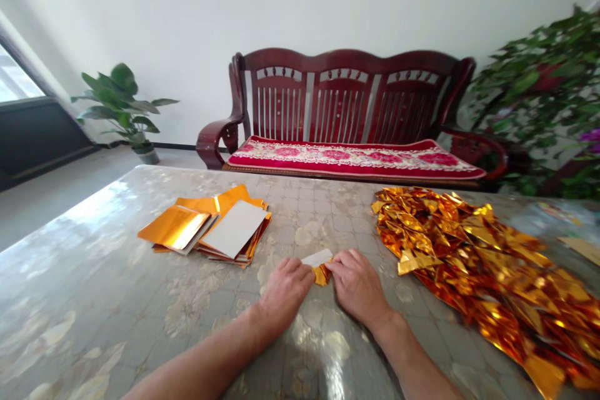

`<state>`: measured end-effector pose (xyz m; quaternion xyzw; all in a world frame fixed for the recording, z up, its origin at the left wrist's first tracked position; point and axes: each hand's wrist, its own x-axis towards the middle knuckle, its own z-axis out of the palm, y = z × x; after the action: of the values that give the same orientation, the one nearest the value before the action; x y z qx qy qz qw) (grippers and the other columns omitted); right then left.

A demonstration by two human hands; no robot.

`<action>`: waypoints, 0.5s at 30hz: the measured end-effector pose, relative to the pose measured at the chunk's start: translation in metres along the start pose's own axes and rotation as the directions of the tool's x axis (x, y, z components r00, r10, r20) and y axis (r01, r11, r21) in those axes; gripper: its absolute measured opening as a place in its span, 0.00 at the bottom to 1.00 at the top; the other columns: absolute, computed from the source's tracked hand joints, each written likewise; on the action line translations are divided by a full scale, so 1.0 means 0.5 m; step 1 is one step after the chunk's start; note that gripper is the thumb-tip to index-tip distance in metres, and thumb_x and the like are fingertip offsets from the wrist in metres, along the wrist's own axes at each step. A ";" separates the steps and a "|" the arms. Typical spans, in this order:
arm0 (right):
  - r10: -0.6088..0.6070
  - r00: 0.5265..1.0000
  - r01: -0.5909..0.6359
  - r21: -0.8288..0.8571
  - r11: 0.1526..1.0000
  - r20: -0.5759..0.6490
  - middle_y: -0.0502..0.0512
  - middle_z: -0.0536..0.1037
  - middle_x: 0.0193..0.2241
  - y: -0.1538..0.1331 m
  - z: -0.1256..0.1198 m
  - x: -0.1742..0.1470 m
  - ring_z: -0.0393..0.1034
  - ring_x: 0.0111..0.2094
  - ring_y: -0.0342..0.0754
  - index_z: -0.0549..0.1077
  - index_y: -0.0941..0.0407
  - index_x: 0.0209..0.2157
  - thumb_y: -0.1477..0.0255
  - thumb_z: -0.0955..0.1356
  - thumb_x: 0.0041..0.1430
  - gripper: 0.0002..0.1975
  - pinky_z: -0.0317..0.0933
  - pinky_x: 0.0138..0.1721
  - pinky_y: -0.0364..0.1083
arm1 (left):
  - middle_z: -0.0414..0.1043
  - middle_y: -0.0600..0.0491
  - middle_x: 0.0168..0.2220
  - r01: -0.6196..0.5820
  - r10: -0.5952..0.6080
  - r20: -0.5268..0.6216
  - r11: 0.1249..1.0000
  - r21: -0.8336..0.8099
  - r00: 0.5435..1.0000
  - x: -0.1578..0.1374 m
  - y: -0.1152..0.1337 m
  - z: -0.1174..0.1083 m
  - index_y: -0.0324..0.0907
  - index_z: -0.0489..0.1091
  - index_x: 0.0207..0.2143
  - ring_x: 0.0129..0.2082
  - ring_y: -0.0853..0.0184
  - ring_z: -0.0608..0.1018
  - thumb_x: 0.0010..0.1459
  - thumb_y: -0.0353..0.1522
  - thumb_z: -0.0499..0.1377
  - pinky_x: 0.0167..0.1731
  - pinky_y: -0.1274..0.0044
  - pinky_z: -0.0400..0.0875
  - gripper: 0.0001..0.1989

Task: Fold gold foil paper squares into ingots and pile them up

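Observation:
Between my two hands is a sheet of gold foil paper (322, 274), partly folded, its white back showing along the far edge. My left hand (289, 287) pinches the sheet's left side with curled fingers. On the other side my right hand (355, 281) grips the right edge between thumb and fingers. Both hands rest low over the table, and the fingers cover much of the paper. To the left lies a loose stack of flat foil sheets (234, 229), some gold side up, one white side up. A large heap of folded gold foil pieces (464, 250) spreads along the right.
A patterned, glossy cover lies over the table (187, 319). Beyond its far edge stands a dark red wooden bench (347, 100) with a floral cushion (356, 159). Clear plastic wrapping (553, 219) lies at the far right. Potted plants flank the bench.

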<state>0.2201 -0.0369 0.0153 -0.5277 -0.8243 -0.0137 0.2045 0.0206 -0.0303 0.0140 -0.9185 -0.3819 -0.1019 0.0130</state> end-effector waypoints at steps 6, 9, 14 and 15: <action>0.059 0.998 -0.059 -0.028 0.998 -0.022 0.53 0.74 0.32 -0.006 0.010 0.002 0.64 0.38 0.50 0.77 0.53 0.32 0.71 0.66 0.65 0.09 0.56 0.42 0.48 | 0.74 0.47 0.45 0.085 -0.087 0.028 0.993 0.086 0.996 -0.006 0.013 0.008 0.39 0.71 0.46 0.44 0.60 0.74 0.64 0.27 0.57 0.44 0.68 0.70 0.09; 0.080 0.996 -0.081 -0.038 0.996 -0.026 0.53 0.74 0.32 -0.005 0.013 0.007 0.64 0.39 0.50 0.75 0.53 0.31 0.69 0.67 0.64 0.07 0.55 0.41 0.48 | 0.72 0.43 0.53 0.092 -0.093 0.000 0.987 0.133 0.996 -0.015 0.040 0.027 0.36 0.68 0.53 0.51 0.57 0.73 0.64 0.25 0.54 0.49 0.67 0.69 0.15; 0.143 0.990 -0.143 0.002 0.990 -0.013 0.52 0.74 0.36 -0.001 0.016 0.011 0.63 0.42 0.51 0.72 0.53 0.33 0.69 0.69 0.61 0.03 0.55 0.44 0.49 | 0.64 0.39 0.62 0.095 -0.089 -0.065 0.992 0.084 0.994 -0.030 0.070 0.053 0.34 0.62 0.61 0.62 0.53 0.66 0.64 0.41 0.58 0.59 0.64 0.63 0.28; 0.160 0.987 -0.160 0.011 0.987 -0.013 0.52 0.73 0.36 0.000 0.018 0.012 0.63 0.42 0.51 0.72 0.53 0.34 0.69 0.69 0.60 0.03 0.55 0.44 0.49 | 0.63 0.38 0.63 0.097 -0.093 -0.064 0.993 0.069 0.994 -0.031 0.073 0.055 0.33 0.61 0.61 0.63 0.52 0.65 0.63 0.43 0.59 0.60 0.64 0.62 0.31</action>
<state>0.2151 -0.0297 0.0091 -0.5910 -0.7780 0.0030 0.2131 0.0404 -0.0640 -0.0137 -0.8947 -0.4281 -0.1163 0.0528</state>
